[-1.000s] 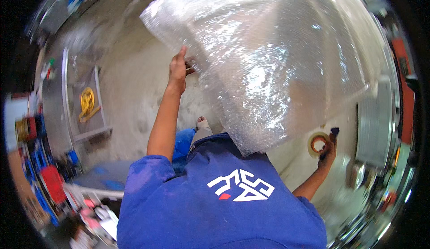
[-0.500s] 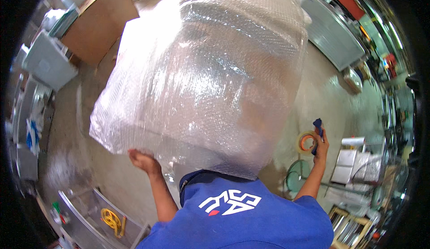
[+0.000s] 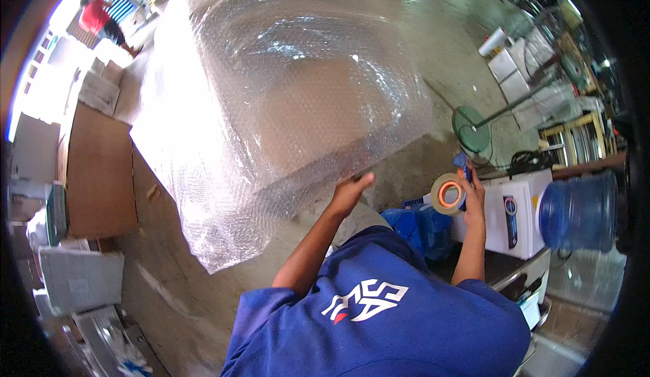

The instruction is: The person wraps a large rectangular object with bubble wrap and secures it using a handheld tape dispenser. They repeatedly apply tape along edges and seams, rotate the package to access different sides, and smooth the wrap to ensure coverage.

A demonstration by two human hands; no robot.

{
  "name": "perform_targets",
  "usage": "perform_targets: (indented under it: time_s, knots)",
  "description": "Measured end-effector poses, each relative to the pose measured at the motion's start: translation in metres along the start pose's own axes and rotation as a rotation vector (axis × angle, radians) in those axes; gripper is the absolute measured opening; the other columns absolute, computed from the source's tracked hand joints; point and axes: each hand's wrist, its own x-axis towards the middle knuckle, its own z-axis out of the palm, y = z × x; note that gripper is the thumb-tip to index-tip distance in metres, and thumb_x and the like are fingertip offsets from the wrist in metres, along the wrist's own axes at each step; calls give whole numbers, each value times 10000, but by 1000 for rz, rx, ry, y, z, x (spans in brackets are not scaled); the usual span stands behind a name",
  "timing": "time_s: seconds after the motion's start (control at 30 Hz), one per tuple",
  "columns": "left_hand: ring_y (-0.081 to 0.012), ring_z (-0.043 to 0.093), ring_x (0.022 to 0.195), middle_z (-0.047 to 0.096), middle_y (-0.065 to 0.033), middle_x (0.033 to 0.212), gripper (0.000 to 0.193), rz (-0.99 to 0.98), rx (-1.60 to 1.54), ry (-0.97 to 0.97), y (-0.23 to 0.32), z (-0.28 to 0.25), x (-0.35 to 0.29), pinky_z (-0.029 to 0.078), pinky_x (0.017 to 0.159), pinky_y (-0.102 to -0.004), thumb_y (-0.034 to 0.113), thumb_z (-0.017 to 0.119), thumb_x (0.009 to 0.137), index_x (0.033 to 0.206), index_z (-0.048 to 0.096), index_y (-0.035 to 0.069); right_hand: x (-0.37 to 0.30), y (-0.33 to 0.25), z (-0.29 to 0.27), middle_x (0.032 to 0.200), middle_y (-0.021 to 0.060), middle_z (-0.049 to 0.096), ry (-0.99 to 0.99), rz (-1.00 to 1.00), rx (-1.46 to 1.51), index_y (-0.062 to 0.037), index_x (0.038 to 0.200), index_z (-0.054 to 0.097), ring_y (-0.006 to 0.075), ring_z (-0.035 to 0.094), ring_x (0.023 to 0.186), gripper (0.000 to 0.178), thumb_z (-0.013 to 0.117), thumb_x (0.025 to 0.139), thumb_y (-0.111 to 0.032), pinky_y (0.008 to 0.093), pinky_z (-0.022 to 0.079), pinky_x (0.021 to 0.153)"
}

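Note:
A large bulky item wrapped in clear bubble wrap point(image 3: 318, 106) stands in front of me, with brown showing through the film. At its near lower edge is my left hand point(image 3: 351, 193), its thumb stretched out to the right and its fingers, only partly visible, against the wrap. My right hand point(image 3: 474, 197) is closed around the blue handle of a tape dispenser point(image 3: 462, 163), held to the right of the wrapped item and apart from it. A roll of tape with an orange core point(image 3: 443, 194) sits on the dispenser.
A big brown carton point(image 3: 101, 170) stands at the left. A green round base with a pole point(image 3: 472, 126) is on the floor at right. Nearer are a white box-shaped appliance point(image 3: 511, 211) and a blue water bottle point(image 3: 579, 211). A person in red point(image 3: 95, 18) is far left.
My view has turned left. My left hand has shifted from the wrap's left corner along its near edge toward the right. The tape dispenser stays in my right hand.

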Motion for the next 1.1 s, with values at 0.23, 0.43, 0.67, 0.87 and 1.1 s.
perform_targets:
  time_s: [0.23, 0.43, 0.67, 0.87, 1.1]
  knots:
    - [-292, 470, 1371, 547, -165, 1449, 771, 123, 63, 135, 30, 16, 10, 297, 1187, -397, 607, 537, 1001, 1455, 502, -14, -100, 37, -14, 1368, 121, 607, 97, 48, 71, -6, 1503, 477, 207, 605, 1184, 700, 728, 863, -135, 324, 477, 996]
    - [-244, 585, 1228, 625, -133, 1327, 561, 86, 64, 205, 21, -28, -15, 455, 1056, -371, 459, 621, 1010, 1343, 599, 8, -96, 82, -18, 1199, 68, 674, 114, 80, 229, -23, 1437, 554, 169, 638, 1054, 612, 730, 855, -96, 301, 496, 933]
    - [-274, 412, 1432, 517, -139, 1482, 731, 261, -319, 6, -22, -69, -89, 332, 1171, -506, 461, 702, 933, 1478, 455, 39, -67, 29, 5, 1215, 82, 651, -143, 7, 300, -16, 1495, 483, 182, 635, 1041, 758, 733, 793, -151, 314, 496, 929]
    - [-292, 442, 1401, 443, -150, 1549, 652, 288, -335, 607, 26, -86, -151, 376, 1154, -481, 515, 422, 1076, 1540, 352, 61, -27, -21, 32, 1527, 105, 443, -796, -206, 562, -17, 1587, 317, 236, 543, 1295, 1119, 779, 627, -359, 364, 439, 1078]
    - [-269, 591, 1213, 586, -133, 1350, 617, 336, -400, 908, 25, -121, -197, 495, 1035, -481, 503, 575, 1022, 1393, 504, 14, 48, -39, 100, 1589, 132, 388, -1086, -262, 105, -170, 1654, 169, 210, 530, 1270, 1199, 824, 650, -200, 338, 424, 1077]
